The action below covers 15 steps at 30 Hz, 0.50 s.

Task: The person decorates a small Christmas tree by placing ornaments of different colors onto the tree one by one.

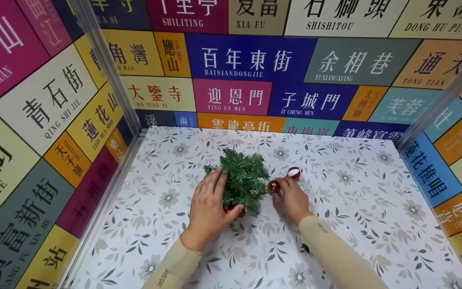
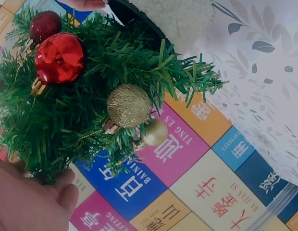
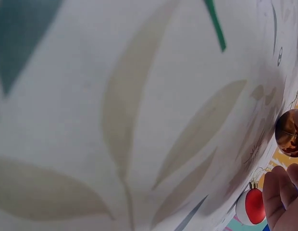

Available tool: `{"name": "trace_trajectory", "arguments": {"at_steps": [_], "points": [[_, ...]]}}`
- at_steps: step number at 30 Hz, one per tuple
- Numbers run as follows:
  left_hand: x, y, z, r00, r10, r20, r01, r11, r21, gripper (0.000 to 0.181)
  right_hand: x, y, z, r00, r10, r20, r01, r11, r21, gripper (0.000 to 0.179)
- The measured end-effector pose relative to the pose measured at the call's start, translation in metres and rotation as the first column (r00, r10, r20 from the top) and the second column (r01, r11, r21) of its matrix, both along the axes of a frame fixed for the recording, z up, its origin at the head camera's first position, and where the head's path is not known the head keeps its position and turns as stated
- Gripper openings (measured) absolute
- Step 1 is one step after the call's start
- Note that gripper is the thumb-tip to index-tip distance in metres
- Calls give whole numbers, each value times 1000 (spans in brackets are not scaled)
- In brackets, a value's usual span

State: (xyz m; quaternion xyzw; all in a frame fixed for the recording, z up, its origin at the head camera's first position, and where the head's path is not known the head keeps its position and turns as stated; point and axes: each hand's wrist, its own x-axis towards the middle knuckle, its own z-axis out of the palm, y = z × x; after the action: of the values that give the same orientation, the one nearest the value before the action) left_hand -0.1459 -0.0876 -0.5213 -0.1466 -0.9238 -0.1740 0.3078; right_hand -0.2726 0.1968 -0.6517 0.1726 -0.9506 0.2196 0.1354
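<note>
I log the left hand [image 1: 211, 202] back-up, fingers extended, thumb splayed aside. I read the right hand [image 1: 292, 200] as bent in a pinch. Both forearms reach forward, sleeves [image 1: 335, 253] down to the wrists.

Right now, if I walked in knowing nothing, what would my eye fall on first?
Probably the bright wall panels of Chinese place names, rising behind and beside the floral-patterned table. Next comes the small artificial Christmas tree near the table's middle, the left hand against its left side. Just right of it, the right hand holds a shiny copper bauble, with a red-and-white bauble just beyond.
</note>
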Motion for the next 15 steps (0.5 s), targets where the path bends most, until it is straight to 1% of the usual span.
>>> {"name": "trace_trajectory", "arguments": {"at_steps": [5,9,15], "points": [[-1,-5,3,999,-27,20,27,1000,6,95,-2,-2,-1,1000,11,-3,-11,1000,-4,49],[-3,-10,4,999,-37,34,38,999,-7,96,-2,-2,-1,1000,15,1,-15,1000,-14,47],[-5,-15,4,998,-54,22,54,998,-26,94,-1,-3,-2,1000,13,12,-12,999,-41,44]]}}
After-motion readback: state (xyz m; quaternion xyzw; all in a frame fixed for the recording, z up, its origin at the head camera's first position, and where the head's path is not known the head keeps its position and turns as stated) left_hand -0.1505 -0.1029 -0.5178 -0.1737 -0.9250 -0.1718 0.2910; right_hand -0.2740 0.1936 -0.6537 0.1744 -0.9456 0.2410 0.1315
